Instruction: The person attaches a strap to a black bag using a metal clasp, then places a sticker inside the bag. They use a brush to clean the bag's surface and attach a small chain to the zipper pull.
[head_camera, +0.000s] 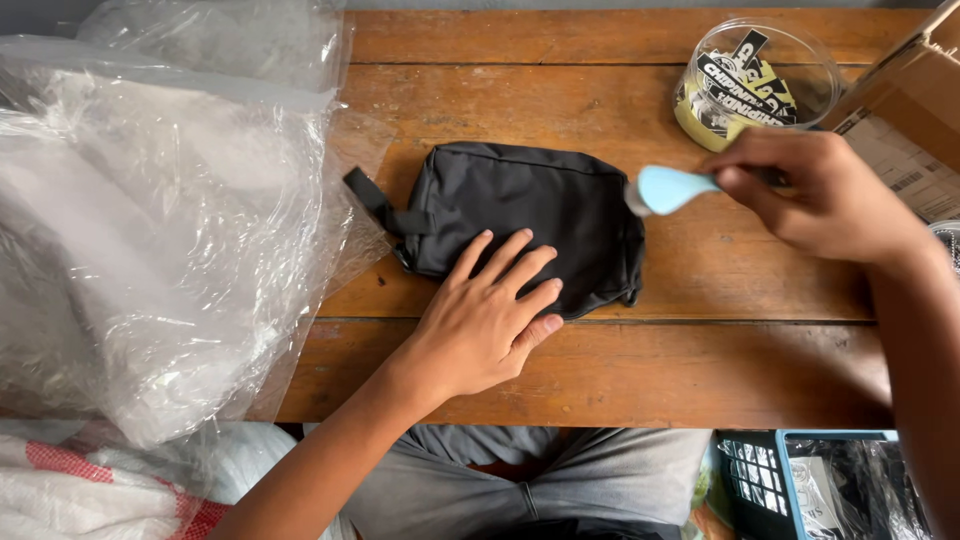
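Observation:
A small black fabric pouch (520, 205) with a strap at its left end lies flat on the wooden table (640, 370). My left hand (490, 315) rests palm down on the pouch's near edge, fingers spread. My right hand (815, 190) hovers over the table to the right of the pouch and grips a light blue handled tool (668, 189). The tool's tip points at the pouch's right end, at or just above its edge.
A big heap of clear plastic bags (150, 220) covers the table's left side. A clear round tub (755, 80) with printed pieces inside stands at the back right, beside a cardboard box (910, 110). A blue crate (810, 485) sits below the table's right.

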